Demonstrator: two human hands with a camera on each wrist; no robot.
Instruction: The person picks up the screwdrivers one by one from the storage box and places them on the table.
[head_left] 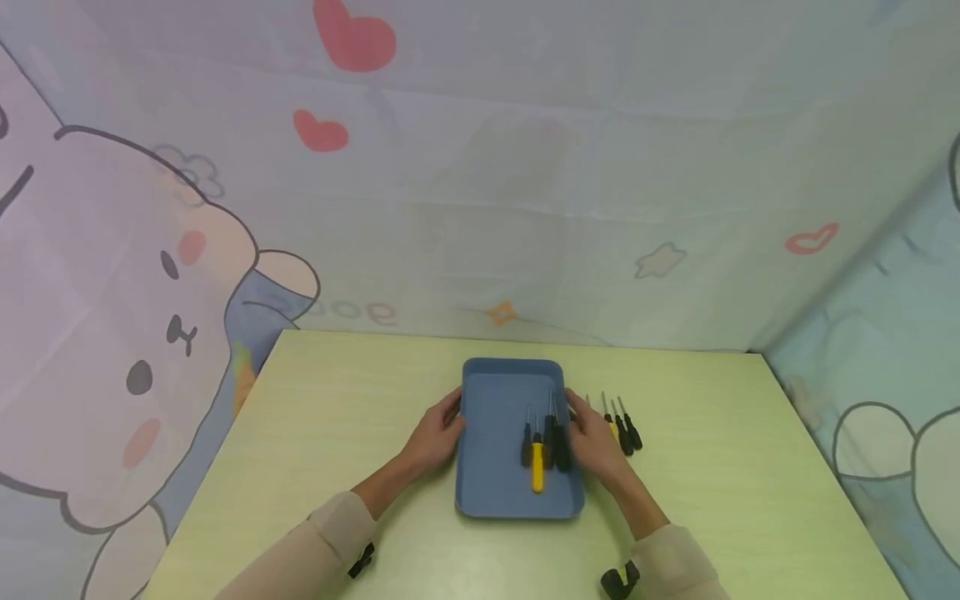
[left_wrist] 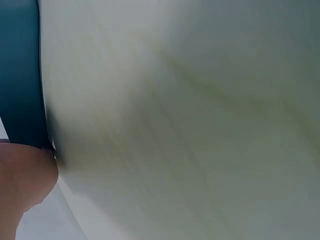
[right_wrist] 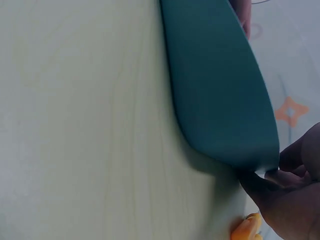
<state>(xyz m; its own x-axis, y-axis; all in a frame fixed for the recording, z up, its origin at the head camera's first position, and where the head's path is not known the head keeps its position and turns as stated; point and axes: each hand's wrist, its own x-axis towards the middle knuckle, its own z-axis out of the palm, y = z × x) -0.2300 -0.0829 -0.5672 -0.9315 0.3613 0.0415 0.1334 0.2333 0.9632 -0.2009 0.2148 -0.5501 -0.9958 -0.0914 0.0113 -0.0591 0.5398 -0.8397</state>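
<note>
- Gripping tray (head_left: 487, 442) at lower centre of the head frame, by left rim with left hand (head_left: 435, 435), by right rim with right hand (head_left: 596, 443).
- In tray's right half, screwdrivers (head_left: 537, 468).

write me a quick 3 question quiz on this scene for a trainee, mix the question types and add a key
1. Multiple choice: what do the left hand and the right hand hold between them?
a) a bowl
b) a tray
c) a cardboard box

2. True or false: every tool in view lies in the tray.

3. Fill in the gap: in the tray, the brightest screwdriver handle is ____.

Key:
1. b
2. False: black-handled screwdrivers also lie on the table, beside the right hand.
3. yellow
</note>
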